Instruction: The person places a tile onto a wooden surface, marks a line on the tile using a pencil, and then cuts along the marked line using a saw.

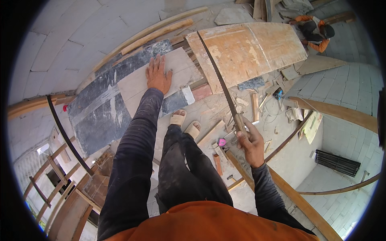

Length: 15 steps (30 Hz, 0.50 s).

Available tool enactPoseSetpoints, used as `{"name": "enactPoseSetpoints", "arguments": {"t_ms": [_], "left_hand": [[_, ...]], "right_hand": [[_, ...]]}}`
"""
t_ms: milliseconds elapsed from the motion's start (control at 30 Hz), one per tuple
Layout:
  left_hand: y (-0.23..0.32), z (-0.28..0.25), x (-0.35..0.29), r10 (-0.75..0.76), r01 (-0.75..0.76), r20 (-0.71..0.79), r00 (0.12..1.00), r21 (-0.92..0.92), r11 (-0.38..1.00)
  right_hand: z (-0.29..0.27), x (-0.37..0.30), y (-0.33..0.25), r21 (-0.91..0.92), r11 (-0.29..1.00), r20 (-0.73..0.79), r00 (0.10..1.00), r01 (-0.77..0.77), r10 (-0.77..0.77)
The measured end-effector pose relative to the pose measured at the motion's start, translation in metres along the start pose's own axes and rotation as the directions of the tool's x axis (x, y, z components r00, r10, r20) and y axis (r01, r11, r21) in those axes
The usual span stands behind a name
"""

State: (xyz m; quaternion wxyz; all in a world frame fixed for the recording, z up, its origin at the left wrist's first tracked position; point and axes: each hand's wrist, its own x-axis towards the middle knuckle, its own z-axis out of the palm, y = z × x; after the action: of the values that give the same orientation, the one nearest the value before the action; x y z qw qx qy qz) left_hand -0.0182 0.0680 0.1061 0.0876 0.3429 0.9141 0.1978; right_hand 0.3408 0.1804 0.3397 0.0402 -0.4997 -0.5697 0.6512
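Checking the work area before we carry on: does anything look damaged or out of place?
Yes. The orange-brown plywood sheet beyond the right hand has pale, patchy wear, so its face looks damaged. Wood offcuts and a pink tape measure lie loose near the sandalled feet, where they could be stepped on.

Dk saw [220,77] across ply [245,52]; pale bd [183,67] flat.

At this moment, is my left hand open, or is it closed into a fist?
Open: your left hand rests palm down on the pale board, fingers extended.
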Motion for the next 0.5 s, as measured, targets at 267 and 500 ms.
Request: {"name": "enactPoseSetpoints", "arguments": {"t_ms": [267, 500], "left_hand": [[0.02, 0.032, 0.052, -0.092, 0.085, 0.113, 0.989, 0.065, 0.994], [0.018, 0.041, 0.043, -0.011, 0.011, -0.003, 1.0, -0.007, 1.0]], "right_hand": [[0.03, 0.039, 0.01, 0.097, 0.993, 0.127, 0.988, 0.072, -0.084], [0.042, 0.079, 0.048, 0.03, 0.998, 0.106, 0.992, 0.064, -0.067]]}}
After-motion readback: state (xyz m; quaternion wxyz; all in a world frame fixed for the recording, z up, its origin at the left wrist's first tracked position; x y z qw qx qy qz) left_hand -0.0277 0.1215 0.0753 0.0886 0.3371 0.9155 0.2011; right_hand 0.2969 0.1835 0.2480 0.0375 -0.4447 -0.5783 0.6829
